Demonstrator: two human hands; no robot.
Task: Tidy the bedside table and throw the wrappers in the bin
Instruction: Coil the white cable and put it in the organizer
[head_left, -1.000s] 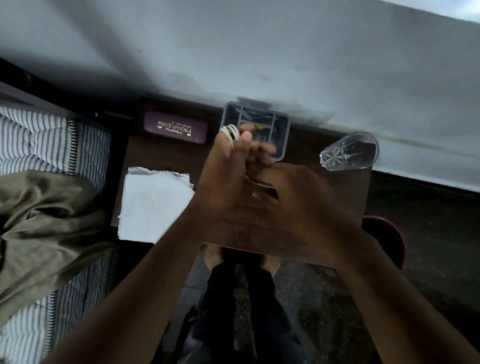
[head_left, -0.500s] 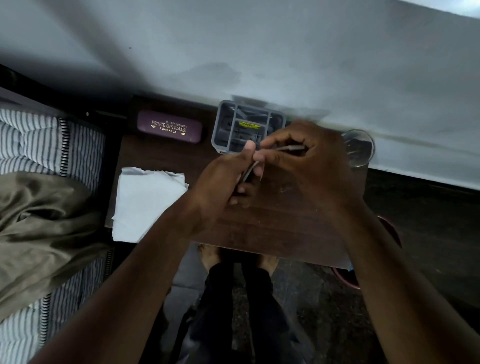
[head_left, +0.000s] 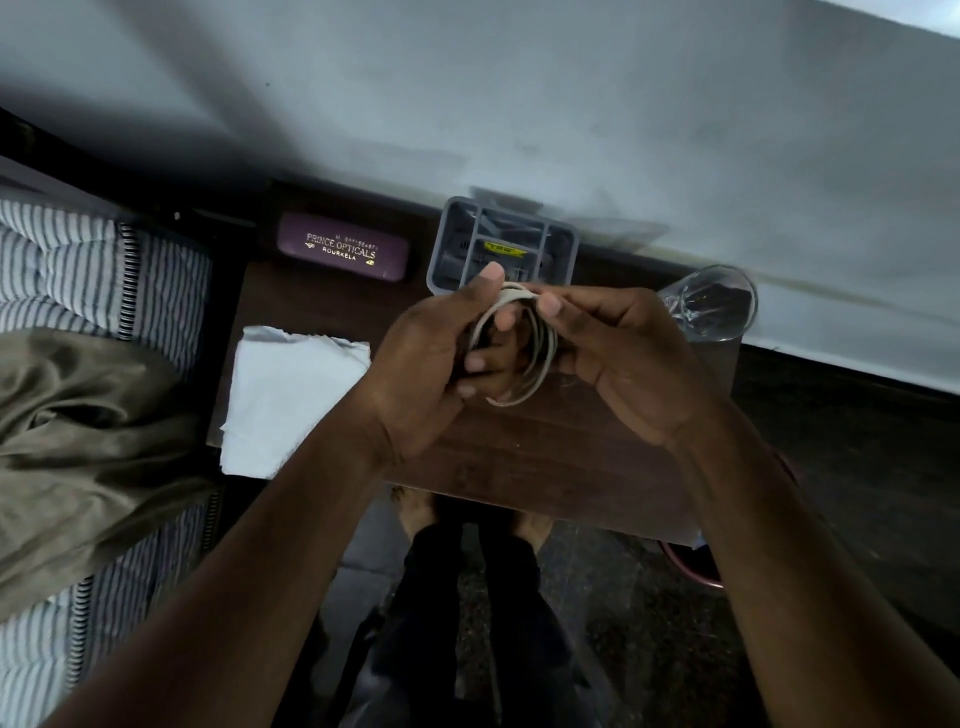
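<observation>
Both hands hold a coiled white cable (head_left: 540, 364) above the brown bedside table (head_left: 545, 457). My left hand (head_left: 431, 364) has its fingers inside the loops and its thumb on top. My right hand (head_left: 618, 353) pinches the top of the coil between thumb and forefinger. A grey divided organiser box (head_left: 556, 244) stands just behind the hands at the wall. A white tissue (head_left: 291, 400) lies at the table's left edge. No wrapper is visible.
A purple glasses case (head_left: 343, 252) lies at the table's back left. A clear drinking glass (head_left: 717, 306) stands at the back right. A striped mattress (head_left: 72, 270) with an olive cloth (head_left: 83, 431) is on the left. A red bin rim (head_left: 691, 566) shows under the table's right corner.
The hands went on winding the cable: a second ago it wrapped my left fingers, then my right hand pulled a strand toward the glass, and now both hands hold a finished coil.
</observation>
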